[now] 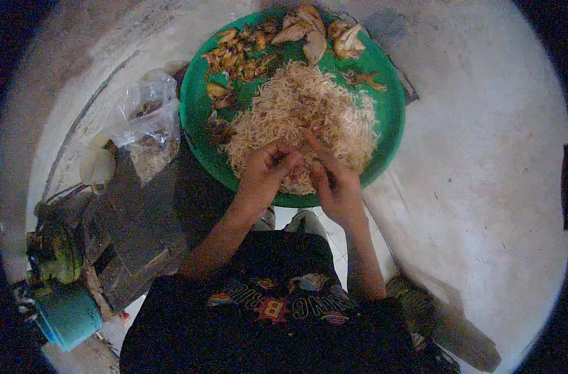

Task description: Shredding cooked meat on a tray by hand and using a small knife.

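Observation:
A round green plastic tray [390,112] lies before me. Heaped across its middle is a pile of thin pale strands [298,98] that look like bean sprouts or small dried fish. My left hand [267,170] and my right hand [337,180] are close together over the near part of this pile. The fingers of both are bent, with the fingertips almost meeting. Blur hides whether anything small is pinched between them. Along the far left of the tray lie small brown-yellow pieces [237,51]. Larger tan pieces [307,32] rest at its far rim.
Left of the tray sit a clear plastic bag [148,112] with contents and a pale round object [97,163], on or near a dark wooden surface [139,219]. A turquoise container [69,315] stands at lower left. Below the tray, my feet [307,222] show on white floor tiles.

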A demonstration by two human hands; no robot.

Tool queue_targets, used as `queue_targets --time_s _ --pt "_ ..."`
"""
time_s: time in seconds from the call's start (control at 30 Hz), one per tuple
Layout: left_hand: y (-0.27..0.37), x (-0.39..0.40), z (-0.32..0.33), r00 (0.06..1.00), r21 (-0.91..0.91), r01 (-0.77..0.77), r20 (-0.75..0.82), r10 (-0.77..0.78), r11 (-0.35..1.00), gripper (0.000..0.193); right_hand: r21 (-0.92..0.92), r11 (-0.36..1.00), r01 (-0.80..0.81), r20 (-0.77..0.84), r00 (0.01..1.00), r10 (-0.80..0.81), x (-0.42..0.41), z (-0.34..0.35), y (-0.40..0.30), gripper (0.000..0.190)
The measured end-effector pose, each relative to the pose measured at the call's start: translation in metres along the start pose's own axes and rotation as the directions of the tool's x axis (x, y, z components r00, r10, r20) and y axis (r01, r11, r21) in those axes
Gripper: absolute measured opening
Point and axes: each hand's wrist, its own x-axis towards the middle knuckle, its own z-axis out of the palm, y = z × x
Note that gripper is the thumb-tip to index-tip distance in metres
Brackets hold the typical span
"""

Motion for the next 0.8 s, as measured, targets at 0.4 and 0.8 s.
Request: queue_targets --time_s 0.4,0.8 --pt "0.0 0.007 0.006 0.996 0.133 -0.031 -0.073 0.041 0.991 0.013 0.055 0.997 0.051 -0.015 0.999 -0.05 0.012 -0.007 0.006 0.038" --pt "0.009 0.011 -0.004 0.961 0.416 -0.273 0.078 0.265 0.868 0.009 -0.027 0.995 0.095 0.134 0.987 -0.091 0.002 -0.028 0.008 0.035"
